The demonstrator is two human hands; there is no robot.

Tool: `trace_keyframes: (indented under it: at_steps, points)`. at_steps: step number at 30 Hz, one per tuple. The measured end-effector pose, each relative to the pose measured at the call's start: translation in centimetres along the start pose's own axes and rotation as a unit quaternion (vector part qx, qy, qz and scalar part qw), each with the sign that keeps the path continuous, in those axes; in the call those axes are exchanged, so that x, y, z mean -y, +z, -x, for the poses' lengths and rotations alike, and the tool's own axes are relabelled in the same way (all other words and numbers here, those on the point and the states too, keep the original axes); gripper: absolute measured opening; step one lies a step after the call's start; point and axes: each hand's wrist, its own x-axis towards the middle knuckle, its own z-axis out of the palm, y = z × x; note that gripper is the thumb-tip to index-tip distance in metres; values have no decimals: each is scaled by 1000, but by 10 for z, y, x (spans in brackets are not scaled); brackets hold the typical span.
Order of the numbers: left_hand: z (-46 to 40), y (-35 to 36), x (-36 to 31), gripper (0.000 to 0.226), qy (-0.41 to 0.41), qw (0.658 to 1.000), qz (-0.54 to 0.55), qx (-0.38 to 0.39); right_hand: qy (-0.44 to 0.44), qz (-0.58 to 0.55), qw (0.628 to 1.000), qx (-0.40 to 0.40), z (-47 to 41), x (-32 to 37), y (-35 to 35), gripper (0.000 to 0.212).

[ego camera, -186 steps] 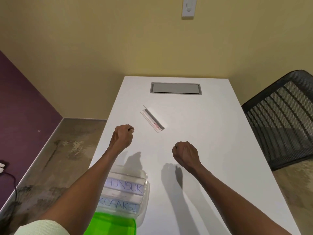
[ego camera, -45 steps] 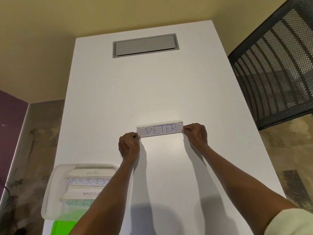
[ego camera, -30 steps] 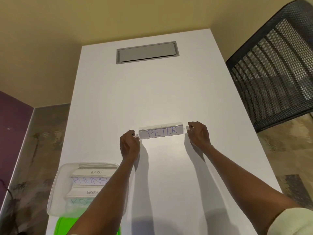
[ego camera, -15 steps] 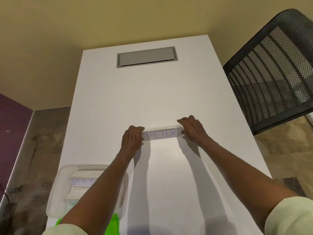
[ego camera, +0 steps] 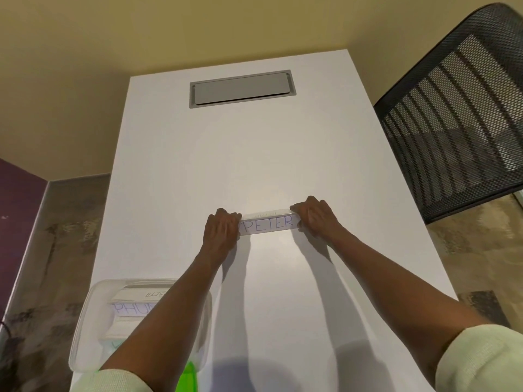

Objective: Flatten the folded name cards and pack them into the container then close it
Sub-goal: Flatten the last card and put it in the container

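Observation:
A folded white name card [ego camera: 268, 225] lettered PETER stands on the white table [ego camera: 283, 154] at mid-depth. My left hand [ego camera: 222, 229] grips its left end with fingers curled over the top. My right hand [ego camera: 315, 216] grips its right end the same way. A clear plastic container [ego camera: 93, 312] sits at the table's near left corner, holding other name cards [ego camera: 130, 308], one reading PHUN. My left forearm hides part of the container. A green lid [ego camera: 188, 377] shows just below it.
A grey cable hatch [ego camera: 242, 88] is set into the table's far end. A black mesh chair [ego camera: 458, 114] stands at the right side. Yellow wall lies behind, and mottled floor shows to the left and right.
Both hands, which had let go of the card's ends a second ago, have closed over its ends from above. The view has shifted slightly; the card stays in place.

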Motion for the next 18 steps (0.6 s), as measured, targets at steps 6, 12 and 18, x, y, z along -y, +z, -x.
trace_keyframes:
  at_steps: [6,12,18]
  points:
    - [-1,2,0,26,-14,1000,-1,1,3,-4,1000,-8,-3,5,0,46]
    - [-4,8,0,23,-7,1000,-6,-16,-7,-12,998,-57,-2,3,7,45]
    - [-9,16,5,14,-22,999,43,22,-15,5,992,-127,0,6,-1,40]
